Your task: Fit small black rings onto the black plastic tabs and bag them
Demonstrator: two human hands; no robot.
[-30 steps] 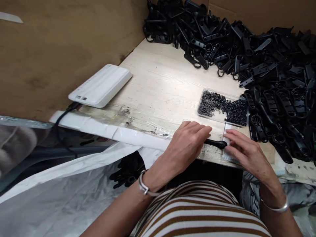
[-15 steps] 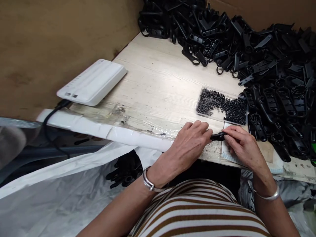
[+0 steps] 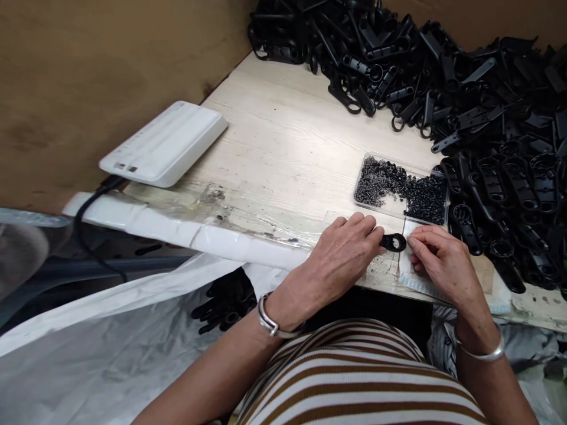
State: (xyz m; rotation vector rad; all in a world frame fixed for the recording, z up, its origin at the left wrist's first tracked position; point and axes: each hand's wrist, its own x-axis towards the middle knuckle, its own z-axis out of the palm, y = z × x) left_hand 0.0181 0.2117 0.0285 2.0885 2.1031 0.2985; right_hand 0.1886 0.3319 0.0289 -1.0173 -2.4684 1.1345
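Observation:
My left hand (image 3: 345,251) is closed round a black plastic part (image 3: 393,242) above the front edge of the table; the ring-shaped end of the part sticks out to the right. Just right of that ring is my right hand (image 3: 438,257), its thumb and forefinger pinched together; whatever lies between the fingertips is too small to make out. Behind both hands stands a clear plastic box (image 3: 390,211) holding tiny springs (image 3: 371,182) on its left side and small black pieces (image 3: 427,195) on its right. A white cloth (image 3: 410,274) lies under my right hand.
A large heap of black plastic parts (image 3: 478,118) covers the back and right of the table (image 3: 283,130). On the left rests a white device (image 3: 163,144) with a black cable (image 3: 82,215). A white bag (image 3: 110,342) with black parts hangs below the front edge.
The black part has turned in my left hand, so its ring now faces up. My right fingers have come off it and moved slightly right. The view has shifted a little.

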